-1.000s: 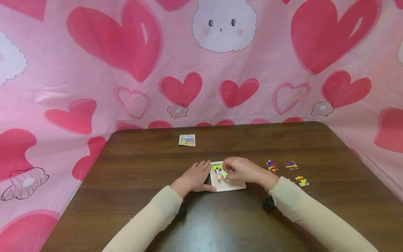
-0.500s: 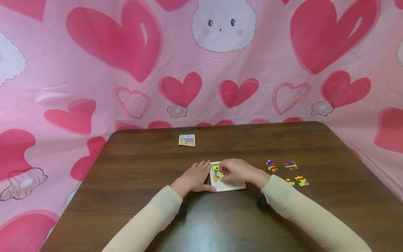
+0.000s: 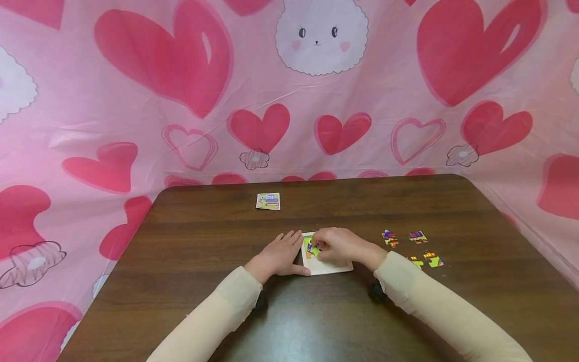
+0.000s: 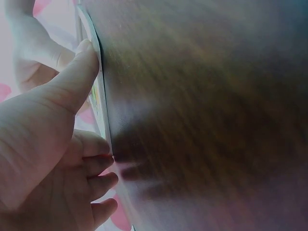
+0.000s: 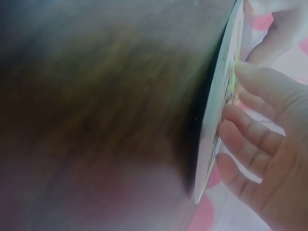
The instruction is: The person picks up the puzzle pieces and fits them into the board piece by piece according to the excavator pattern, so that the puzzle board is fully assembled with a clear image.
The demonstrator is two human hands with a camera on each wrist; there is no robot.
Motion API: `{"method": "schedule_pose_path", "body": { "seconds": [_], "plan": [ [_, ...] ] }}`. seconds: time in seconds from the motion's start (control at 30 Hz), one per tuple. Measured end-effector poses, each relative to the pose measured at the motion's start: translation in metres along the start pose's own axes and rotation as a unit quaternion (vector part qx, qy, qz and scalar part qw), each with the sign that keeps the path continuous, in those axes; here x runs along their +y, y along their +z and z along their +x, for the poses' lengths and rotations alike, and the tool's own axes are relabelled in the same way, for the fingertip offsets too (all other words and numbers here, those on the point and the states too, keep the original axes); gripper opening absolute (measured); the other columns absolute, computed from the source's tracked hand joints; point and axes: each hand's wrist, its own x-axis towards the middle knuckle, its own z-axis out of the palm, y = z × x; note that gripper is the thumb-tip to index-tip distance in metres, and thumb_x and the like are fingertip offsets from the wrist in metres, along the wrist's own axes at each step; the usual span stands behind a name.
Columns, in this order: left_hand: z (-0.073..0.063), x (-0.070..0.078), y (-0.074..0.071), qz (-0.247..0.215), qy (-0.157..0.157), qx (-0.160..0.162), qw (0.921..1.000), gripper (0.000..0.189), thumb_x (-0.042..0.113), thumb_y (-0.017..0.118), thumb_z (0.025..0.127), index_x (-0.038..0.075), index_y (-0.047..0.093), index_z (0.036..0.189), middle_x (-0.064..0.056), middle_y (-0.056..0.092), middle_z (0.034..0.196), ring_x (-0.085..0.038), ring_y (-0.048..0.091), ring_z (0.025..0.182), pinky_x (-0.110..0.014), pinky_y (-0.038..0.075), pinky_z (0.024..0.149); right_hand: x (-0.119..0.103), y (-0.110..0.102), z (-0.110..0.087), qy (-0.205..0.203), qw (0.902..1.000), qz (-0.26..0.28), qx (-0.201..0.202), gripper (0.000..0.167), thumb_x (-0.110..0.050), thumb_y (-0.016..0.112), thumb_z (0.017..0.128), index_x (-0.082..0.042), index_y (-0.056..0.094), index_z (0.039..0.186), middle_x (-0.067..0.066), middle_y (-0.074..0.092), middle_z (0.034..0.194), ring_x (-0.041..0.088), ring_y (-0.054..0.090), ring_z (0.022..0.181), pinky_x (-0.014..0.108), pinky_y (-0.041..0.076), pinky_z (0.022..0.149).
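A white puzzle tray [image 3: 332,272] lies on the table with yellow-green and blue jigsaw pieces in its left part. My left hand [image 3: 277,255] lies flat at the tray's left side, fingers stretched out and thumb at the near left corner; in the left wrist view that thumb [image 4: 82,67] touches the tray's edge. Over the tray, my right hand [image 3: 345,245] pinches a yellow-green puzzle piece [image 3: 316,252] between thumb and fingers, low against the pieces inside. In the right wrist view its thumb tip meets a bit of yellow-green [image 5: 233,79]; the fingers cover most of the piece.
Several loose puzzle pieces [image 3: 418,237] lie to the right of the tray, one partly behind the right sleeve [image 3: 402,271]. A small picture card [image 3: 269,201] with a digger lies toward the back of the dark wooden table [image 3: 203,216]. A pink heart-printed cloth [image 3: 271,90] hangs behind.
My right hand has shifted a little left over the tray with the puzzle piece, then stayed nearly in place. A loose piece beside the right sleeve has come into view. The left hand keeps still.
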Motion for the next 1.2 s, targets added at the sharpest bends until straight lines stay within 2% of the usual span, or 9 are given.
{"method": "schedule_pose_path", "body": {
  "seconds": [0.17,0.3,0.7,0.93,1.07,1.2],
  "plan": [
    [-0.0008,-0.0001,-0.001,0.003,0.001,-0.001,1.0,0.093,0.061,0.055,0.081,0.001,0.022,0.145,-0.012,0.019,0.15,-0.026,0.016,0.137,-0.041,0.015,0.108,0.0024,-0.0014,-0.0032,-0.054,0.9985,0.001,-0.005,0.015,-0.011,0.071,0.08,-0.01,0.072,0.095,-0.005,0.058,0.083,0.006,0.048,0.068,0.023,0.043,0.062],
    [-0.0017,-0.0002,-0.0016,0.003,0.004,0.001,1.0,0.093,0.06,0.055,0.081,0.0,0.023,0.144,-0.013,0.02,0.15,-0.027,0.017,0.136,-0.041,0.016,0.108,0.0027,-0.0025,-0.0042,-0.069,0.9975,-0.004,-0.013,0.017,-0.01,0.07,0.082,-0.01,0.073,0.099,-0.004,0.061,0.091,0.006,0.053,0.075,0.025,0.046,0.068],
    [0.0008,-0.0018,-0.0014,0.008,-0.002,-0.008,0.9999,0.094,0.062,0.054,0.081,0.001,0.022,0.145,-0.011,0.018,0.15,-0.025,0.015,0.137,-0.04,0.014,0.108,-0.0015,-0.0049,-0.0043,-0.052,0.9977,-0.023,-0.035,0.021,-0.008,0.065,0.084,-0.011,0.072,0.105,-0.003,0.059,0.096,0.01,0.055,0.082,0.03,0.047,0.073],
    [0.0005,-0.0022,-0.0018,0.003,0.003,-0.007,1.0,0.093,0.061,0.055,0.081,0.0,0.023,0.145,-0.012,0.019,0.15,-0.026,0.016,0.137,-0.041,0.015,0.108,-0.0016,-0.0061,-0.0041,-0.051,0.9974,-0.024,-0.046,0.023,-0.01,0.064,0.086,-0.011,0.07,0.108,-0.003,0.057,0.096,0.009,0.053,0.081,0.028,0.047,0.072],
    [-0.0004,-0.0015,-0.0026,0.0,0.004,-0.007,1.0,0.093,0.06,0.055,0.081,0.0,0.023,0.144,-0.013,0.02,0.15,-0.026,0.017,0.136,-0.041,0.016,0.108,0.0007,-0.0063,-0.0048,-0.053,0.9975,-0.005,-0.047,0.024,-0.012,0.064,0.086,-0.011,0.07,0.11,-0.003,0.058,0.097,0.009,0.054,0.082,0.028,0.047,0.072],
    [-0.0004,0.0,-0.0029,0.003,0.001,-0.01,0.9999,0.093,0.061,0.054,0.081,0.001,0.023,0.145,-0.012,0.019,0.15,-0.026,0.016,0.137,-0.041,0.015,0.108,0.0054,-0.0072,-0.0084,-0.047,0.998,0.032,-0.028,0.024,-0.011,0.064,0.086,-0.009,0.069,0.11,-0.002,0.06,0.099,0.01,0.054,0.082,0.029,0.047,0.074]
  ]
}}
